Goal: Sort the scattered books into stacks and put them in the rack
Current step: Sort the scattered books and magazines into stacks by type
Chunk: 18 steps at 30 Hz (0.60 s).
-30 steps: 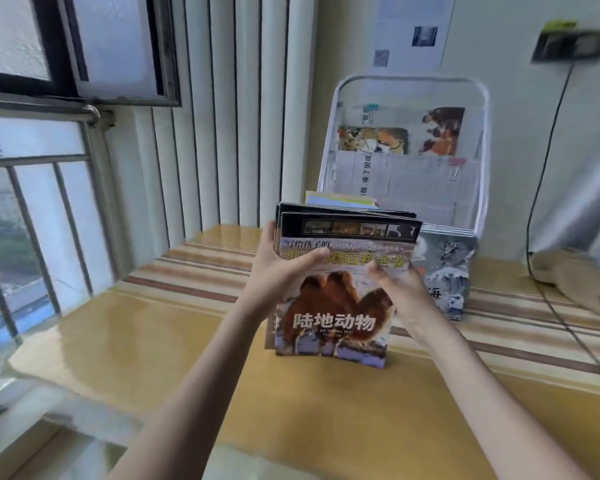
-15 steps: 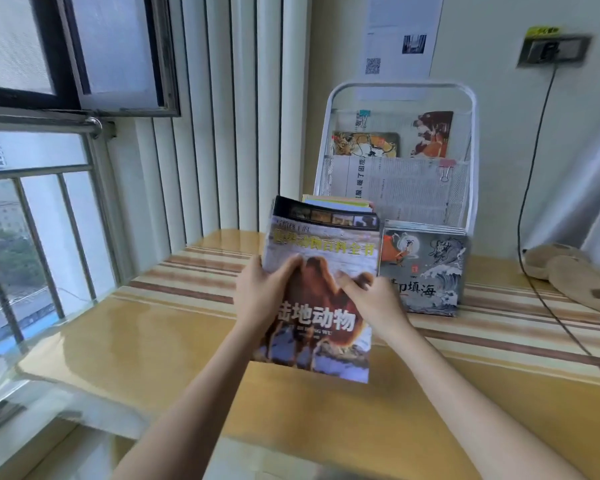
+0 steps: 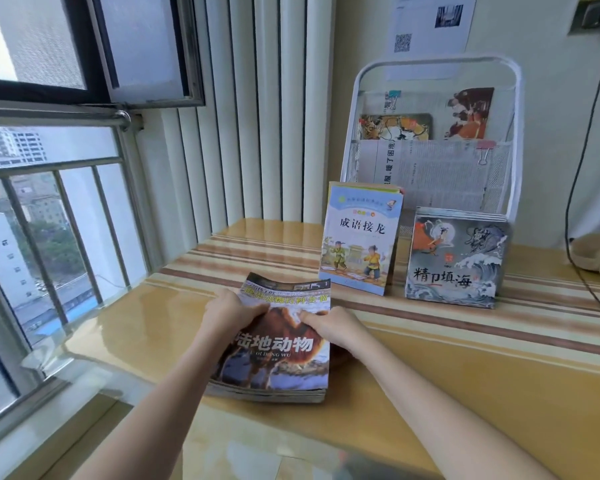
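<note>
2 bare forearms, no sleeves, each ending in an ungloved grip.

Glossy yellow tabletop (image 3: 465, 382) with brown stripes stood against a cream wall (image 3: 541, 46). Window (image 3: 49, 46) with metal railing (image 3: 42, 209) at left admitted daylight; white vertical slats (image 3: 257, 109) beside it. Printed notice (image 3: 430, 26) taped above.

Both forearms reach toward twelve o'clock, converging. The left hand (image 3: 234, 315) and right hand (image 3: 331, 325) curl their fingers, thumbs nearly meeting.
</note>
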Motion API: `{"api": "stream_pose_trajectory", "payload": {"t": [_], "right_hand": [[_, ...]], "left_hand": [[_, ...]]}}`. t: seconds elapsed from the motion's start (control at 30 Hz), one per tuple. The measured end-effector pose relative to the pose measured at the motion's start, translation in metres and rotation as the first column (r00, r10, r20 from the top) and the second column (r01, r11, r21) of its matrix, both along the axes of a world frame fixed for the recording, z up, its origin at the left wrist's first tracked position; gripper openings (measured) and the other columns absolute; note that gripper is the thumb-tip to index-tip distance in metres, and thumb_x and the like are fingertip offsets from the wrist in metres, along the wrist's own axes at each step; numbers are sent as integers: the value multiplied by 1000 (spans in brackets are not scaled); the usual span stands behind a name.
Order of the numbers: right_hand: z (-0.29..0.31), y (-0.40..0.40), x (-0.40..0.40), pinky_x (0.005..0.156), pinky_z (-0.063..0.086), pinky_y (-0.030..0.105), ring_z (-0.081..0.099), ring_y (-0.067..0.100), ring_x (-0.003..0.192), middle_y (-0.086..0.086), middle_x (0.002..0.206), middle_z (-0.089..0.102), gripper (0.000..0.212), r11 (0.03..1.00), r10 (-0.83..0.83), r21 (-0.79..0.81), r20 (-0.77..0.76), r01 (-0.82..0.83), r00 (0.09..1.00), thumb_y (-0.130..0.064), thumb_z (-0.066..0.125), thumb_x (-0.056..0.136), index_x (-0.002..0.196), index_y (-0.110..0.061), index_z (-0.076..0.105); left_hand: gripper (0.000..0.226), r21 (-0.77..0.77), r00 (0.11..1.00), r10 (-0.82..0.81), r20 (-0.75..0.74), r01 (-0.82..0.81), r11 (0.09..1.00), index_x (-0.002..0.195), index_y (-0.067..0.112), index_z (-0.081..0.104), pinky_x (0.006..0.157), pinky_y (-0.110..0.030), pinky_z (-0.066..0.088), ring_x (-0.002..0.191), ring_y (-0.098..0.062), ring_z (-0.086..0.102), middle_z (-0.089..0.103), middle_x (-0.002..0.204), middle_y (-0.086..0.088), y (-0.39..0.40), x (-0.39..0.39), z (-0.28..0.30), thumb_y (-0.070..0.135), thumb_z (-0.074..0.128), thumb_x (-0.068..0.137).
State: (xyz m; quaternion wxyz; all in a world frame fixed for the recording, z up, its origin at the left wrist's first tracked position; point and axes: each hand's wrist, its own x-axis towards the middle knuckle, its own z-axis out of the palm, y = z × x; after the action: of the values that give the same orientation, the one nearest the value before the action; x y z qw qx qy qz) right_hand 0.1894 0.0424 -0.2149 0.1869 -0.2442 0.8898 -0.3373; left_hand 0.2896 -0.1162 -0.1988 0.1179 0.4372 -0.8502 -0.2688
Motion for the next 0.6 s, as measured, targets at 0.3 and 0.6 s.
{"api": "stream_pose_trajectory", "payload": {"t": [0.3,0.6], "right_hand": [[31,34,-76,55,34,29,53,27,80,8,97,57,38,907,-417,-304,-557,291,718,-47,47,92,104,-11,49],[29,-1,-159,72,43,29,55,26,110,12,125,51,77,797,-491,-488,-180,356,852,-54,63,81,129,-1,35]], "left_hand": [[109,-344,949,-269,167,312,886,150,2,-5,115,-55,0,144,-43,-4,3,157,-22,14,-75,44,72,42,81],[87,197,775,-315,-548,486,852,133,1,34,75,-36,57,88,-15,64,58,112,-16,10,-211,43,53,71,74]]}}
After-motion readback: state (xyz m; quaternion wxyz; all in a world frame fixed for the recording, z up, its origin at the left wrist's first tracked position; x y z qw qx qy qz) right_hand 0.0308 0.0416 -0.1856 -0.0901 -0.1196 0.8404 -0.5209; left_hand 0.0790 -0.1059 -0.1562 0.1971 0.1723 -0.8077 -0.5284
